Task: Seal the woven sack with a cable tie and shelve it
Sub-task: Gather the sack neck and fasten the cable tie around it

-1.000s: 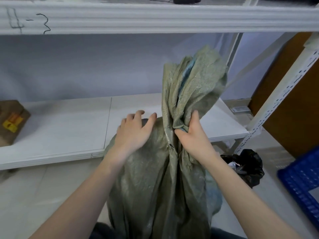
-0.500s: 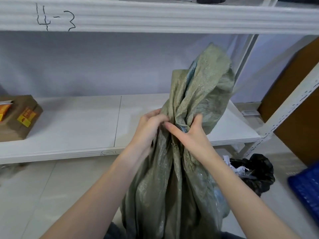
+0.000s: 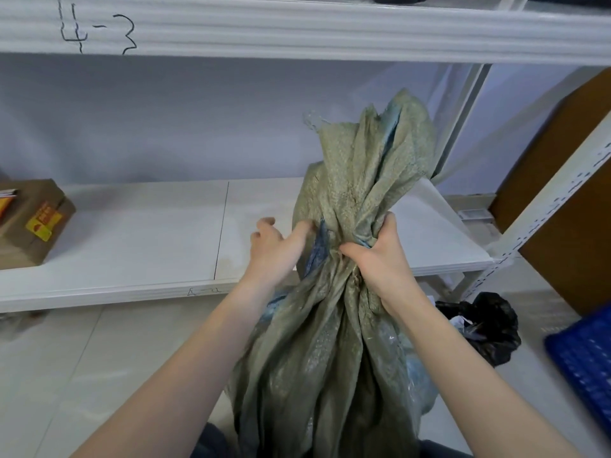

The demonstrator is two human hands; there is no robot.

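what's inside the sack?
Mostly hidden: the sack is bunched shut under the right hand. Only a blue lining shows by the left hand.

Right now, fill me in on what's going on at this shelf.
A person is bunching the neck of a green woven sack that stands in front of a white shelf. The right hand grips the gathered neck; the left hand presses in from the other side. No cable tie is visible, so the sack isn't sealed or shelved.

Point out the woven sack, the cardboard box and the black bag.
woven sack (image 3: 334,352): head view, on its body below the gathered neck.
cardboard box (image 3: 28,223): head view, its front face.
black bag (image 3: 486,328): head view, its crumpled top.
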